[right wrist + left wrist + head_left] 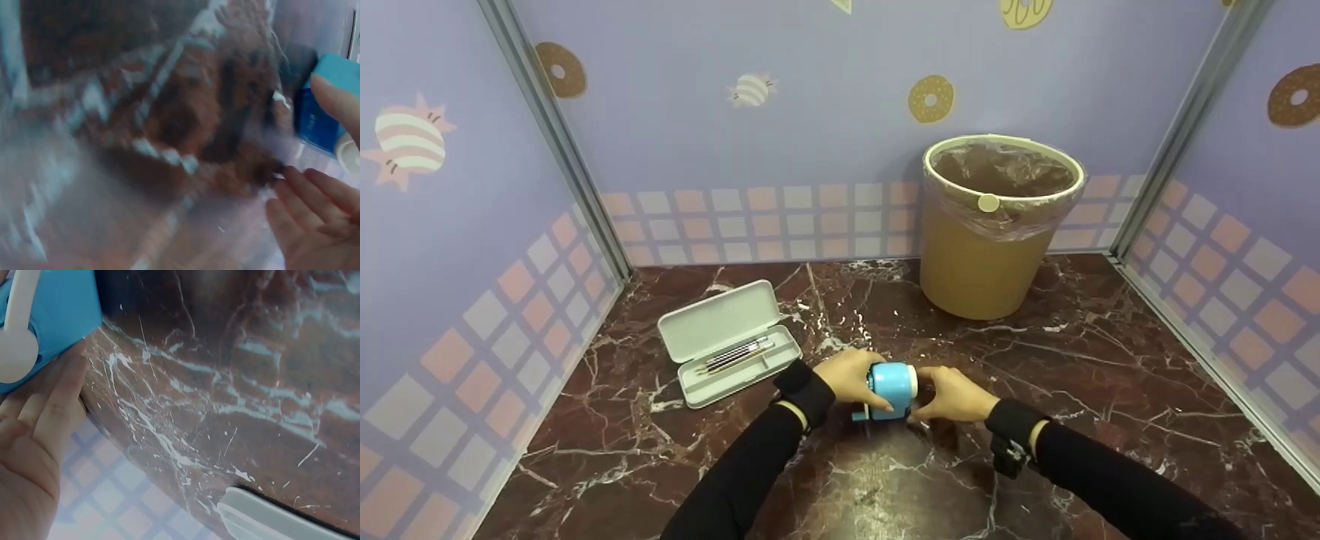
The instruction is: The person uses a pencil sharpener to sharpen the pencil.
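A blue desktop pencil sharpener (894, 381) with a white round end lies tilted over the dark marble tabletop. My left hand (849, 377) grips it from the left, thumb across the near side. A white crank handle (17, 332) shows against its blue body in the left wrist view. My right hand (958, 395) is beside the white end, fingers and thumb spread with a gap between them. The right wrist view shows the sharpener's darker blue part (318, 125) close to those extended fingers; whether the thumb touches it I cannot tell.
An open grey pencil case (720, 322) with several pencils (735, 355) stands left of the hands. A tan bin (982, 262) with a clear liner is at the back right. White specks (855, 322) lie beyond the hands. Patterned walls enclose the back and sides.
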Action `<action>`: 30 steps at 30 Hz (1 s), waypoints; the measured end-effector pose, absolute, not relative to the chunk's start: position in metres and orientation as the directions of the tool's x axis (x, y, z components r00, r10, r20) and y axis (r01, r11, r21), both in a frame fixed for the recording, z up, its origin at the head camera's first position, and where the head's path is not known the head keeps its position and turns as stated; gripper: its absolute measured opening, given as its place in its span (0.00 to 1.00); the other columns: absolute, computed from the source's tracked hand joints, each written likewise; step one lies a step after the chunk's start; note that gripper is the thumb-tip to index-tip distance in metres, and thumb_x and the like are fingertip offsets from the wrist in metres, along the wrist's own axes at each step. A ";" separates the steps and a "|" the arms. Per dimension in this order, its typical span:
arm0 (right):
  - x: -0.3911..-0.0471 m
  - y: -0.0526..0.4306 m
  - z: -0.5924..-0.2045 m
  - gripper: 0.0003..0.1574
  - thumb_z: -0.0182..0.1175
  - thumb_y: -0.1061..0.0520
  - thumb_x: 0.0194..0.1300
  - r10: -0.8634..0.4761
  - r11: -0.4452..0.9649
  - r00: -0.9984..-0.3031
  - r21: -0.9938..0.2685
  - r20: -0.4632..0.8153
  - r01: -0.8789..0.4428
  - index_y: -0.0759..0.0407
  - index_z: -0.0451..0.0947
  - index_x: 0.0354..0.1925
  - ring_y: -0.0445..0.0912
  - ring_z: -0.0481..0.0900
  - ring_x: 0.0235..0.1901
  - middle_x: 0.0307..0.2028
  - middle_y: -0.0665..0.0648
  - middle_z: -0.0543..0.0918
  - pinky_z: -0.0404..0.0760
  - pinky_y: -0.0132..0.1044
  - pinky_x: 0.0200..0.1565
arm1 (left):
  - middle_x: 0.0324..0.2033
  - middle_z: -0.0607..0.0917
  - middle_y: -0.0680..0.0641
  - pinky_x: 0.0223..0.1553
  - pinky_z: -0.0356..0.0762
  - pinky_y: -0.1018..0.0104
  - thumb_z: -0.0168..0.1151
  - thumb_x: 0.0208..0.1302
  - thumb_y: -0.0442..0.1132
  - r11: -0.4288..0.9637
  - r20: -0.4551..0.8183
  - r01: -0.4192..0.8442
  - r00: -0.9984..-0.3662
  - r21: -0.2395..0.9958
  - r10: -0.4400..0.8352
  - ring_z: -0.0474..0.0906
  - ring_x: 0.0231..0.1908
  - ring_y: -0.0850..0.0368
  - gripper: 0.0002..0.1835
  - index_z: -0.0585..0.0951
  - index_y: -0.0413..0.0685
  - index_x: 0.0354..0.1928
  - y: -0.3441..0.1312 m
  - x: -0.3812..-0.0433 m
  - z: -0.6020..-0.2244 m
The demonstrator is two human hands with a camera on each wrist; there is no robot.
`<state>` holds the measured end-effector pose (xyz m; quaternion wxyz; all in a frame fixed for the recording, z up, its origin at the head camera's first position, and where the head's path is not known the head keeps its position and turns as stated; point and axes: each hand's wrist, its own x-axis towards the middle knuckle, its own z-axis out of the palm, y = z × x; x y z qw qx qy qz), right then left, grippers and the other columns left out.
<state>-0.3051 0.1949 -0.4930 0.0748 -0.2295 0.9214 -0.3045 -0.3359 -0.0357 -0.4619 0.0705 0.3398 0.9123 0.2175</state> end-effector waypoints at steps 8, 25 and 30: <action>-0.310 0.196 -0.508 0.41 0.80 0.52 0.51 -0.507 0.598 -0.861 -0.701 0.043 -0.387 0.65 0.78 0.60 0.48 0.84 0.51 0.53 0.60 0.88 0.81 0.35 0.52 | 0.38 0.91 0.47 0.37 0.77 0.71 0.85 0.42 0.53 0.672 0.011 0.591 -0.755 0.446 0.656 0.78 0.32 0.63 0.33 0.86 0.44 0.50 -0.035 -0.335 -0.460; -0.320 0.196 -0.513 0.40 0.80 0.52 0.48 -0.527 0.573 -0.847 -0.706 0.071 -0.416 0.61 0.80 0.58 0.42 0.84 0.45 0.49 0.56 0.89 0.80 0.31 0.50 | 0.39 0.91 0.47 0.36 0.76 0.72 0.84 0.42 0.53 0.674 0.027 0.600 -0.755 0.431 0.656 0.81 0.33 0.61 0.34 0.86 0.45 0.52 -0.036 -0.339 -0.465; -0.321 0.196 -0.514 0.37 0.79 0.54 0.47 -0.529 0.600 -0.843 -0.661 0.095 -0.451 0.60 0.82 0.56 0.39 0.83 0.42 0.47 0.54 0.90 0.80 0.32 0.48 | 0.39 0.91 0.47 0.36 0.76 0.72 0.85 0.42 0.53 0.681 0.025 0.601 -0.757 0.419 0.653 0.81 0.33 0.61 0.34 0.86 0.45 0.51 -0.037 -0.337 -0.463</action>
